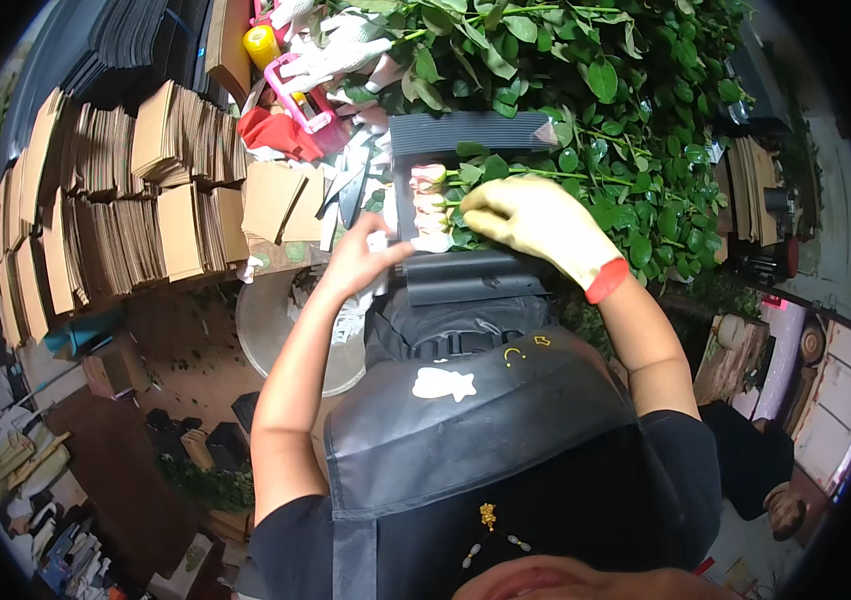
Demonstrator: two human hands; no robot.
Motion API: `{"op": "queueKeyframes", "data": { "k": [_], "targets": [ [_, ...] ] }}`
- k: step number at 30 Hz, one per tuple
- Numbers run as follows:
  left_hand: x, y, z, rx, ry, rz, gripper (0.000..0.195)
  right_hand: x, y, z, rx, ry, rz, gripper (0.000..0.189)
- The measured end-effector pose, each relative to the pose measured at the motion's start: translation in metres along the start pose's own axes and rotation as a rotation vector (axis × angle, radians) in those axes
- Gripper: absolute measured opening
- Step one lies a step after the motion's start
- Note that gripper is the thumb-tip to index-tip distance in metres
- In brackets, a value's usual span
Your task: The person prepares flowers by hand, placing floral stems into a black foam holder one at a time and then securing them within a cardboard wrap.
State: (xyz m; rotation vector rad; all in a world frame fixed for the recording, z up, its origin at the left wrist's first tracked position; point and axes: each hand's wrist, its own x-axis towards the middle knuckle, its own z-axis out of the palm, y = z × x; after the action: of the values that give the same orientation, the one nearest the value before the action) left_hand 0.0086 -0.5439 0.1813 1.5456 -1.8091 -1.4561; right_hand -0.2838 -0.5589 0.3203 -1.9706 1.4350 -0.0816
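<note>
Several pale pink roses (431, 202) lie in a row on a black corrugated sheet (470, 132), their leafy stems (613, 178) running to the right. My right hand (526, 217), in a cream glove with a red cuff, rests over the stems just beside the blooms; whether its fingers grip a stem is hidden. Left of the lowest bloom is my bare left hand (373, 251), thumb and fingers apart, with a small white piece (378, 241) at the fingers. I cannot tell if it is held. Scissors (350, 184) lie behind my left hand.
Folded cardboard pieces (177, 142) stand in stacks at the left. A pink plastic holder (301, 94), a yellow tape roll (261, 46) and a red cloth (271, 135) are at the back. A round bin (264, 330) stands below the table edge. Another person (752, 457) is at the lower right.
</note>
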Motion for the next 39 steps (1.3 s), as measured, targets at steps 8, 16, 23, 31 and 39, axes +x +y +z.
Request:
{"op": "queueKeyframes", "data": {
  "k": [8, 16, 23, 31, 39],
  "targets": [
    [0.026, 0.015, 0.014, -0.33, -0.259, -0.113, 0.026, 0.029, 0.0, 0.026, -0.362, -0.383, -0.043, 0.033],
    [-0.008, -0.014, 0.032, -1.4, 0.433, -0.358, 0.011, 0.052, 0.019, 0.055, -0.427, -0.517, -0.011, 0.033],
    [-0.093, -0.1, -0.046, 0.854, -0.207, -0.681, 0.041, 0.06, 0.001, 0.063, -0.623, -0.637, -0.035, 0.031],
    [0.016, -0.01, 0.02, -0.084, 0.173, 0.068, 0.101, 0.071, 0.001, 0.082, -0.788, -0.551, -0.251, 0.025],
    [0.045, -0.026, 0.044, 0.046, -0.007, 0.258, 0.114, 0.028, -0.002, 0.041, -0.32, -0.053, -0.081, 0.022]
  ]
}}
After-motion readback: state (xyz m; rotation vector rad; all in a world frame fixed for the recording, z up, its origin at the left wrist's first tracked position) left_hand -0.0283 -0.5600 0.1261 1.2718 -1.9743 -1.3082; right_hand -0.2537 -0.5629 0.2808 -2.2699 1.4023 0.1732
